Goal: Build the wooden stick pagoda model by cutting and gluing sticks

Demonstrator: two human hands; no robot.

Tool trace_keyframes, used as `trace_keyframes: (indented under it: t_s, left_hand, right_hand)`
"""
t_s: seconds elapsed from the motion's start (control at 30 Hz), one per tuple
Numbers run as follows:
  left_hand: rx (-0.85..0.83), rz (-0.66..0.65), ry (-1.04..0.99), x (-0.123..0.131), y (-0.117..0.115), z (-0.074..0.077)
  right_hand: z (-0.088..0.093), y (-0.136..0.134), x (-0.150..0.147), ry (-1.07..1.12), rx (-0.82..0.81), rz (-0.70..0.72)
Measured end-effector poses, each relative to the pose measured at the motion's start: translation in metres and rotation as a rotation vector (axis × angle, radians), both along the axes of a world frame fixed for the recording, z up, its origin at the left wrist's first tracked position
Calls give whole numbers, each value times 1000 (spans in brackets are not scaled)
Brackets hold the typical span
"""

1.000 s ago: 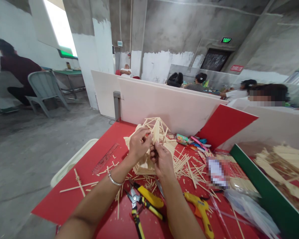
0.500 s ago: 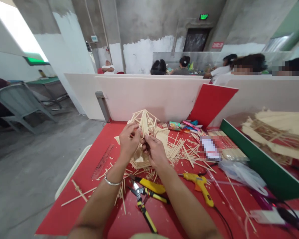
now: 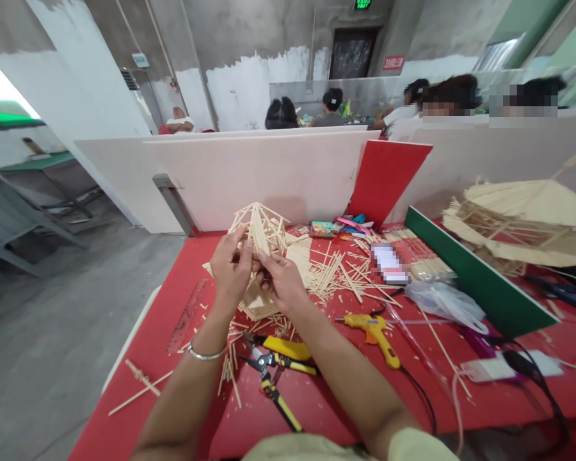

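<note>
Both my hands are at a small framework of pale wooden sticks (image 3: pixel 260 234) with a peaked, roof-like top. My left hand (image 3: pixel 231 266) is closed at its left side, thumb and fingers pinched near the front panel of sticks. Lower on the same panel, my right hand (image 3: pixel 279 278) pinches its edge with thumb and curled fingers. Below them lies a layered stick base (image 3: pixel 259 304), partly hidden by the hands. Whether a separate single stick is between my fingers is too small to make out.
Loose sticks (image 3: pixel 329 275) cover the table's middle. Pliers-like cutters (image 3: pixel 271 378) and a yellow-handled cutter (image 3: pixel 288 347) lie between my forearms. A yellow glue gun (image 3: pixel 374 330), plastic bag (image 3: pixel 444 304) and power strip (image 3: pixel 489 368) are at right, beside a green board (image 3: pixel 475 275). White panels (image 3: pixel 249 179) stand behind.
The view has turned slightly to the right, so everything shifts left. Both hands stay at the stick framework, with only small finger movement.
</note>
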State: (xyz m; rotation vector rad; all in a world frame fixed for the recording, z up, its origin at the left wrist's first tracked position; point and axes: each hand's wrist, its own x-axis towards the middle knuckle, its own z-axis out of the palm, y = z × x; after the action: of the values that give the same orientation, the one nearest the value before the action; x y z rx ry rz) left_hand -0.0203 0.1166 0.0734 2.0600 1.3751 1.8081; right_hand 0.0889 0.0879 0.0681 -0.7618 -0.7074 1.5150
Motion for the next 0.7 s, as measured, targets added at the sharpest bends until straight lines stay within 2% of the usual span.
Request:
trace_keyframes:
  t_s: [0.7]
  left_hand:
    - [24,-61,-10,0,4,-4]
  right_hand:
    - [-11,5,0,-39,11,-9]
